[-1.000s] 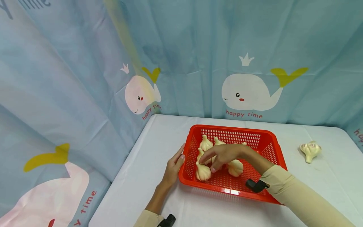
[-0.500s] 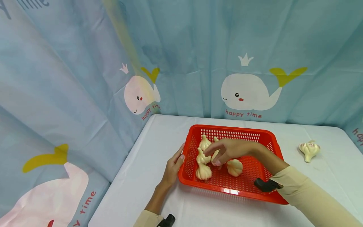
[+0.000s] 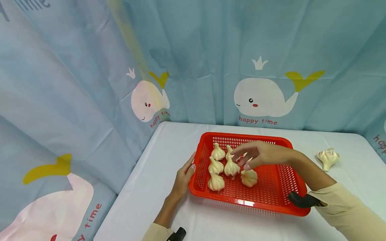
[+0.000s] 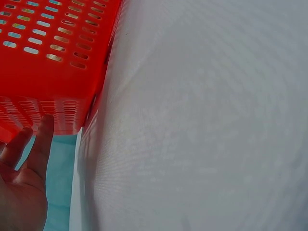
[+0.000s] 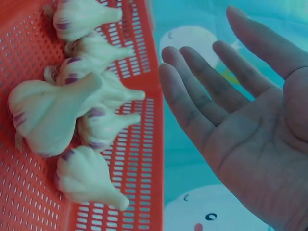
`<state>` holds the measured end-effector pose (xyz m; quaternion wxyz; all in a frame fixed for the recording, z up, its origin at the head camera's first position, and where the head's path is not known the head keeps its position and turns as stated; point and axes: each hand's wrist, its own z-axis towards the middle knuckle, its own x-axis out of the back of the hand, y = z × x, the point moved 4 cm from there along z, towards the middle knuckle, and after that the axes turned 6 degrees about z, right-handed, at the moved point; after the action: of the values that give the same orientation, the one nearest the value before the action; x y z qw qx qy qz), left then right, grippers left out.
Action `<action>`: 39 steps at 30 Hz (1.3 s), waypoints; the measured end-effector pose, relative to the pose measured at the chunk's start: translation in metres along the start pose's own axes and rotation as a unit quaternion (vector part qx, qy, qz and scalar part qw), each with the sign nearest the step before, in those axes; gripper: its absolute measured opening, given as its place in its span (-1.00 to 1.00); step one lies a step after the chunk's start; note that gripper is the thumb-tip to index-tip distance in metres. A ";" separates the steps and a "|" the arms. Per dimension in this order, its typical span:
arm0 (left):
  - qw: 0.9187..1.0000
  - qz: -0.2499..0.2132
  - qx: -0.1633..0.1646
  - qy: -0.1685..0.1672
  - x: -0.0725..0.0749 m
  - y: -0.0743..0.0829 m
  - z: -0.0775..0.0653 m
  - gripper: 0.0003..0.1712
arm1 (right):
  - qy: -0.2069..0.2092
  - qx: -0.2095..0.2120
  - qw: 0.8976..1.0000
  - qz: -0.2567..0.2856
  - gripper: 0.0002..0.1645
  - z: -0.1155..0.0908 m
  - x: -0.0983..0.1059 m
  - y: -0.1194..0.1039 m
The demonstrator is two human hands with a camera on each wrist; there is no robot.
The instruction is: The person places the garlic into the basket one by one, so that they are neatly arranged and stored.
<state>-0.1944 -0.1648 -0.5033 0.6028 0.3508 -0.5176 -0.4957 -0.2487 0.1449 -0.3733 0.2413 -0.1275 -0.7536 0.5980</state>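
Note:
A red plastic basket (image 3: 265, 190) stands on the white table, with several garlic bulbs (image 3: 215, 182) gathered in its left and middle part. My left hand (image 3: 182, 177) rests against the basket's left side from outside. In the left wrist view, two of that hand's fingers (image 4: 41, 147) reach out straight to the basket wall. Above the bulbs hovers my right hand (image 3: 262, 154), nothing in it, hiding part of the basket's back. The right wrist view shows its palm (image 5: 260, 149) with the fingers loosely spread, apart from the bulbs.
One more garlic bulb (image 3: 328, 158) lies on the white table (image 3: 340, 187) to the right of the basket. A blue curtain (image 3: 193, 60) printed with whales hangs behind and along the left side of the table.
My right hand has lifted off the bulbs and moved to the right, uncovering bulbs in the basket's middle. The left hand has stayed at the basket's left side.

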 end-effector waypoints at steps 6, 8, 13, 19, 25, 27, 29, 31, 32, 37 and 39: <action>1.000 -0.007 0.003 0.002 0.000 -0.002 0.001 -0.41 | 0.039 0.012 0.999 -0.006 -0.38 -0.025 0.008 0.000; 1.000 -0.008 0.003 0.002 0.000 -0.002 0.000 -0.41 | 0.050 0.020 0.999 -0.003 -0.38 -0.034 0.010 0.001; 1.000 -0.009 0.004 0.001 0.000 -0.001 0.000 -0.42 | 0.083 0.024 0.996 -0.012 -0.38 -0.055 0.017 0.008; 1.000 -0.010 0.008 0.000 0.000 -0.001 0.000 -0.42 | 0.125 0.029 0.991 -0.021 -0.40 -0.081 0.027 0.014; 1.000 -0.010 0.007 -0.003 0.000 -0.001 0.001 -0.42 | 0.167 0.046 0.985 -0.018 -0.43 -0.104 0.035 0.019; 1.000 -0.011 0.006 -0.004 0.000 -0.001 0.001 -0.42 | 0.184 0.051 0.981 -0.021 -0.43 -0.111 0.039 0.023; 1.000 -0.012 0.002 -0.005 0.000 0.000 0.000 -0.41 | 0.204 0.056 0.977 -0.029 -0.42 -0.118 0.043 0.028; 1.000 -0.008 -0.002 -0.004 0.000 0.001 0.001 -0.41 | 0.228 0.057 0.971 -0.033 -0.42 -0.126 0.047 0.034; 1.000 -0.006 -0.005 -0.003 0.000 0.001 0.001 -0.41 | 0.241 0.054 0.968 -0.035 -0.42 -0.130 0.049 0.038; 1.000 0.004 -0.011 0.001 0.000 0.001 0.002 -0.41 | 0.317 0.041 0.947 -0.027 -0.45 -0.150 0.060 0.057; 1.000 0.006 -0.009 0.001 0.000 0.001 0.002 -0.41 | 0.346 0.038 0.937 -0.029 -0.46 -0.158 0.065 0.066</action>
<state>-0.1957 -0.1643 -0.5024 0.6094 0.3428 -0.5143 -0.4967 -0.2286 0.3249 -0.3965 0.5090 -0.2958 -0.6033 0.5379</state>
